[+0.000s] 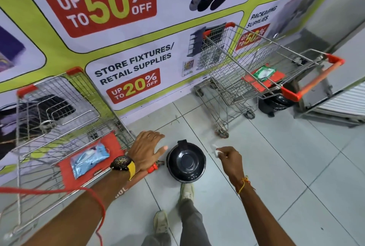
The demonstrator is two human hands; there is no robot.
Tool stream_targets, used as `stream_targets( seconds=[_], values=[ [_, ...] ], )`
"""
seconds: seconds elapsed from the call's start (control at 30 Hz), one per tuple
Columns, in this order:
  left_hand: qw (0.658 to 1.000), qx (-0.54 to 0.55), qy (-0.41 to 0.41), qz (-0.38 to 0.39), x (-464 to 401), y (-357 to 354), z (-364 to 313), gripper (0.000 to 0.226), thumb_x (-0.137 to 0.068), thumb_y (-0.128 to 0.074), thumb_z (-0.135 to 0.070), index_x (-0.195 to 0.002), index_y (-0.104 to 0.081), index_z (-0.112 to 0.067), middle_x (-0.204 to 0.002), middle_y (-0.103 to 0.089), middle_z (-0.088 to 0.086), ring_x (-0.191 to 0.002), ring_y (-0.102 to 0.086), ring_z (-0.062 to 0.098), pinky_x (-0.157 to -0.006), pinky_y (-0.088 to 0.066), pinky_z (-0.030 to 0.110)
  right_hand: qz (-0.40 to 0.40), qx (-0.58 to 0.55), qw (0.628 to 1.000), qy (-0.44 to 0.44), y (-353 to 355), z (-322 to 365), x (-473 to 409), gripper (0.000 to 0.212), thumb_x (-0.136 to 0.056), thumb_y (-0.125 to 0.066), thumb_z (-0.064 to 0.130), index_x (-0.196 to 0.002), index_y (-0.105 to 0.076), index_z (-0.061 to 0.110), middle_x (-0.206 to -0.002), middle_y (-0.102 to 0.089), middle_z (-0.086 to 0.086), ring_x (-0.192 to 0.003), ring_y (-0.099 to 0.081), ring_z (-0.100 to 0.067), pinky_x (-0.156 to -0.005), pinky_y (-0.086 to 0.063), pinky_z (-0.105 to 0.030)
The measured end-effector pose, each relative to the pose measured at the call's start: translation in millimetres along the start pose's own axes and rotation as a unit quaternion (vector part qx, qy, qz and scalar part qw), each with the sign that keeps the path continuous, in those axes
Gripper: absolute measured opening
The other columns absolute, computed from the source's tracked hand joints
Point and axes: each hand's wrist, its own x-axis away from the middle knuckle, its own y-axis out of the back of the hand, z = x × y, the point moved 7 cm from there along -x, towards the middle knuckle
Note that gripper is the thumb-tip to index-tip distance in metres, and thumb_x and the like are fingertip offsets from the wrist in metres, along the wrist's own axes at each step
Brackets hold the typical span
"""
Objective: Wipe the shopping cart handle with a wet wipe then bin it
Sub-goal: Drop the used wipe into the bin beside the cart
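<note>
A wire shopping cart (57, 111) stands at the left; the end of its red handle (153, 168) shows under my left hand (147, 152), which rests flat on the handle with fingers spread. A blue wet-wipe pack (89, 158) lies on the cart's red child-seat flap. My right hand (230, 159) pinches a small crumpled white wipe (215, 151) just right of and above a round black bin (186, 161) with its lid closed, standing on the floor between my hands.
A second wire cart (256, 64) with an orange handle (314, 80) stands at the right against the poster wall (118, 28), holding a green wipe pack (263, 73). Another black bin (276, 103) sits beneath it. My feet (186, 192) are on the grey tiled floor.
</note>
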Motion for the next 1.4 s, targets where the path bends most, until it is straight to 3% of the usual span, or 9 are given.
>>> stream_targets(
  seconds=[0.2,0.33,0.43,0.6,0.7,0.77,0.87,1.07,1.4],
  values=[
    [1.0,0.0,0.001,0.007,-6.9,-2.4,-0.5,0.07,-0.092,-0.026,-0.064,-0.137,-0.056,-0.02,-0.142,-0.058,0.009,-0.136,-0.047,0.032,-0.118,-0.028,0.05,-0.005,0.077,0.996,0.037,-12.1,-1.2,-5.5,0.029,-0.088,-0.06,0.0,-0.099,-0.081,0.016,-0.107,-0.079,-0.011,-0.097,-0.072,-0.03,-0.089,-0.057,-0.041],
    [1.0,-0.004,0.006,0.025,-6.8,-3.0,-1.1,0.08,-0.091,-0.012,-0.072,-0.142,-0.049,-0.022,-0.149,-0.051,0.008,-0.143,-0.038,0.03,-0.121,-0.02,0.05,0.01,0.09,0.996,0.01,-23.5,-4.0,-6.0,0.024,-0.089,-0.064,0.002,-0.087,-0.076,0.022,-0.104,-0.076,-0.004,-0.093,-0.066,-0.022,-0.084,-0.05,-0.036],
    [1.0,-0.002,0.008,0.026,-5.3,-0.4,-3.3,0.082,-0.091,-0.009,-0.073,-0.143,-0.048,-0.023,-0.151,-0.049,0.007,-0.144,-0.036,0.029,-0.122,-0.018,0.048,0.02,0.083,0.996,-0.016,-35.3,-13.6,-9.7,0.026,-0.082,-0.073,0.012,-0.071,-0.064,0.034,-0.095,-0.075,0.003,-0.083,-0.072,-0.025,-0.084,-0.055,-0.042],
    [1.0,-0.004,0.006,0.029,-3.0,-5.6,1.3,0.074,-0.093,-0.016,-0.07,-0.143,-0.046,-0.025,-0.15,-0.049,0.007,-0.145,-0.035,0.029,-0.123,-0.018,0.049,0.053,0.1,0.993,-0.027,-61.4,-18.4,-13.8,0.032,-0.082,-0.075,0.012,-0.065,-0.059,0.034,-0.098,-0.073,-0.009,-0.09,-0.067,-0.031,-0.077,-0.044,-0.033],
    [1.0,-0.004,0.0,0.029,-0.7,-6.7,2.0,0.073,-0.094,-0.017,-0.07,-0.144,-0.044,-0.024,-0.152,-0.048,0.008,-0.146,-0.034,0.029,-0.124,-0.017,0.049,0.091,0.115,0.988,-0.036,-81.7,-29.6,-18.1,0.009,-0.09,-0.067,0.014,-0.087,-0.076,0.014,-0.108,-0.07,-0.014,-0.101,-0.066,-0.036,-0.082,-0.045,-0.035],
    [1.0,-0.005,-0.002,0.027,0.3,-7.5,1.8,0.071,-0.094,-0.019,-0.068,-0.146,-0.042,-0.024,-0.154,-0.046,0.008,-0.148,-0.031,0.029,-0.124,-0.015,0.049,0.137,0.151,0.978,-0.033,-97.4,-43.4,-22.3,0.027,-0.092,-0.059,0.009,-0.115,-0.074,0.012,-0.121,-0.069,-0.017,-0.113,-0.064,-0.04,-0.089,-0.048,-0.037],
    [1.0,0.002,-0.004,0.025,2.2,-7.4,2.7,0.074,-0.094,-0.018,-0.069,-0.146,-0.042,-0.023,-0.154,-0.045,0.009,-0.148,-0.03,0.029,-0.125,-0.013,0.049,0.22,0.209,0.952,-0.03,-115.6,-57.6,-24.4,0.064,-0.09,-0.049,0.0,-0.15,-0.047,0.021,-0.147,-0.056,-0.018,-0.131,-0.054,-0.041,-0.102,-0.047,-0.04],
    [0.999,-0.006,-0.014,0.031,6.6,-8.4,5.0,0.067,-0.096,-0.024,-0.064,-0.146,-0.042,-0.024,-0.155,-0.044,0.008,-0.149,-0.029,0.027,-0.125,-0.013,0.048,0.233,0.292,0.928,0.0,-115.7,-61.6,-21.2,0.062,-0.093,-0.047,0.001,-0.153,-0.041,0.018,-0.145,-0.053,-0.021,-0.125,-0.056,-0.045,-0.098,-0.05,-0.046],
    [0.994,-0.069,-0.031,0.085,9.9,1.0,-2.0,0.09,-0.087,0.002,-0.075,-0.157,-0.023,-0.024,-0.167,-0.021,0.002,-0.154,-0.019,0.02,-0.126,-0.001,0.043,0.188,0.216,0.956,0.061,-108.7,-11.5,-12.9,0.052,-0.093,-0.052,0.009,-0.143,-0.056,0.019,-0.163,-0.038,-0.008,-0.142,-0.047,-0.034,-0.113,-0.044,-0.042]
  ],
)
